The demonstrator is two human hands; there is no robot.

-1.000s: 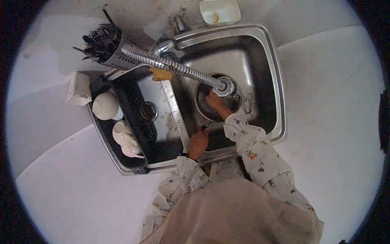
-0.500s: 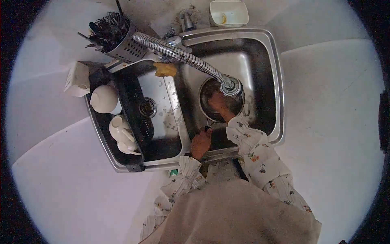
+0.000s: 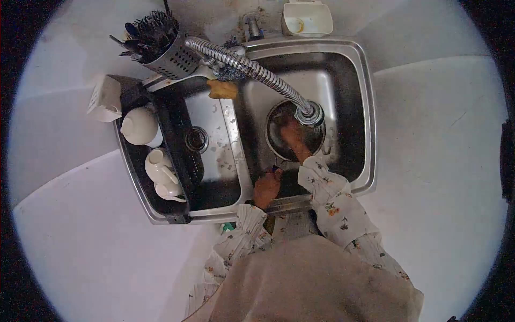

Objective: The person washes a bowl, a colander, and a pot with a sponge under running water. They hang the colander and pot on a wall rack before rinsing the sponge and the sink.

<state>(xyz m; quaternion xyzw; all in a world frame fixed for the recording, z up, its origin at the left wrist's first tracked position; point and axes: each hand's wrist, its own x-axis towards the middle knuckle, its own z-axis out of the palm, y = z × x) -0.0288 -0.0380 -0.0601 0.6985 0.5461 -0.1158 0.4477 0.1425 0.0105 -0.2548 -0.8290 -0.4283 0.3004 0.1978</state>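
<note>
A dark round pan [image 3: 275, 140] sits in the right sink basin, under the tap head [image 3: 309, 113]. My left hand [image 3: 267, 189] is closed around the pan's dark handle, near the basin's front edge. My right hand [image 3: 294, 140] reaches down inside the pan from the front right. Its fingers are blurred and partly lost against the dark inside, so whether they hold anything does not show. The ribbed metal hose [image 3: 252, 68] of the tap arches over the basin from the upper left.
A yellow sponge [image 3: 222, 89] lies on the divider beside a scourer [image 3: 232, 73]. Behind the left basin stands a perforated cutlery holder [image 3: 173, 58]. Pale cups [image 3: 159, 165] and a bowl [image 3: 140, 126] rest in a black rack [image 3: 174, 153]. A white container [image 3: 307, 20] stands behind the sink.
My right hand has shifted slightly inside the pan. The left hand keeps its hold on the handle. The whole view has moved a little.
</note>
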